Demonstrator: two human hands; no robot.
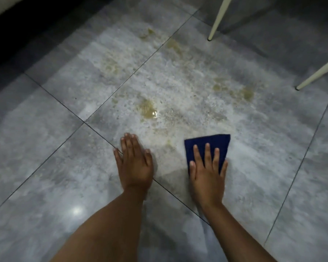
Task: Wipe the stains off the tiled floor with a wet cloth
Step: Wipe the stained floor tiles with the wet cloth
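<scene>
A folded dark blue cloth (212, 146) lies flat on the grey tiled floor (45, 148). My right hand (207, 171) presses down on its near part, fingers spread. My left hand (135, 163) rests flat on the bare tile to the left, fingers together, holding nothing. Yellowish-brown stains mark the floor beyond the hands: a wet puddle (148, 110) just ahead, a patch (235, 91) at the right, a faint one (111, 68) at the left and two smears (173, 45) farther back. A whitish smeared film covers the tiles around them.
Two cream chair legs with dark feet stand on the floor, one at the back (215, 25) and one at the right (314, 76). A dark strip (17, 35) runs along the far left. Dark grout lines cross the tiles diagonally.
</scene>
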